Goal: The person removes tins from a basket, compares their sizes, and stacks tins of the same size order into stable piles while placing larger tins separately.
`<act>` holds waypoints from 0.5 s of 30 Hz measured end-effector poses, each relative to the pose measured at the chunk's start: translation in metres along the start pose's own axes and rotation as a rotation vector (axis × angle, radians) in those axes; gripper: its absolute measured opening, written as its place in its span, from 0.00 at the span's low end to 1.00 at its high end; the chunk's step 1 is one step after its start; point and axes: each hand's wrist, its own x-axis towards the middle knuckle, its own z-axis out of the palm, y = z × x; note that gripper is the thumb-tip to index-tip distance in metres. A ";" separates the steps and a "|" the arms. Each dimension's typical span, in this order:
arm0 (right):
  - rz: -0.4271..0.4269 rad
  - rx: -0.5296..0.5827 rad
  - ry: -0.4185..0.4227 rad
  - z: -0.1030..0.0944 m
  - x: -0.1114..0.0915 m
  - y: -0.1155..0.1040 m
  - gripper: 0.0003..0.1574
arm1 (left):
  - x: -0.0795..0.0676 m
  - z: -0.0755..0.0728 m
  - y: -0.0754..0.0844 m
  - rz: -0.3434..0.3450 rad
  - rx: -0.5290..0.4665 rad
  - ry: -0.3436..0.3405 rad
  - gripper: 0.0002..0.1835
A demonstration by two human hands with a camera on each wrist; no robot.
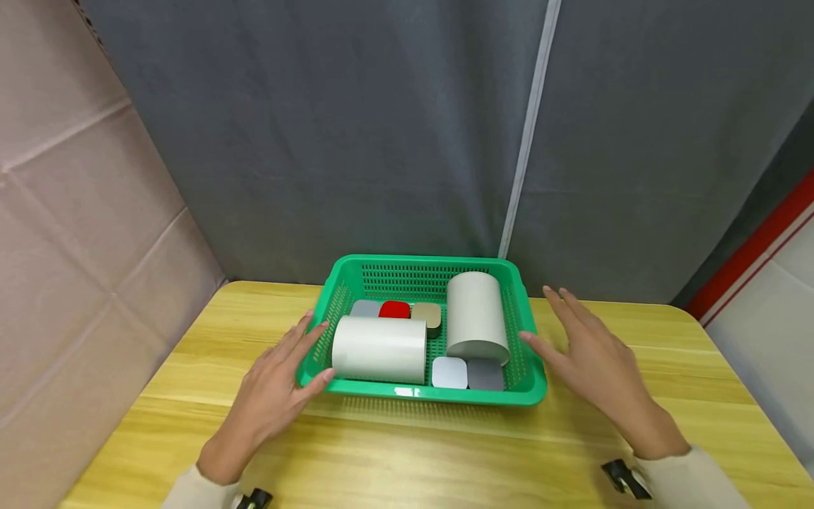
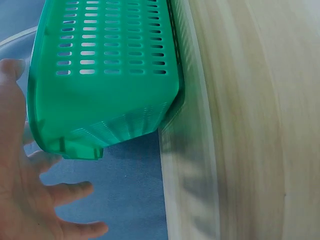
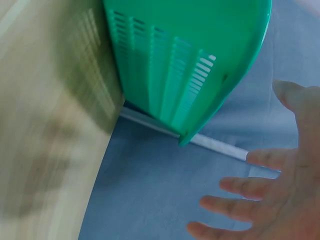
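Wooden table (image 1: 445,459), grey curtain (image 1: 318,141) behind; green basket (image 1: 483,396) on table. Left hand (image 1: 273,389), at basket's left end, and right hand (image 1: 598,360), at its right: fingers spread, gripping nothing; left-hand contact unclear. Basket contents, head view only: two white cylinders (image 1: 379,350), small blocks (image 1: 449,372), some partly covered. Wrist views: slotted walls, cropped.

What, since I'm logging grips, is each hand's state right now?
Left hand: open, holding nothing, by the basket.
Right hand: open, holding nothing, beside it.

I can read no text, brand, number or sign. On the front of the green basket (image 1: 483,399) I see a pale patch (image 1: 407,392); label or glare, I cannot tell.
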 end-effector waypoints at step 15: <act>-0.113 0.110 -0.006 0.005 0.032 -0.037 0.53 | -0.005 0.010 -0.013 0.011 -0.240 -0.008 0.39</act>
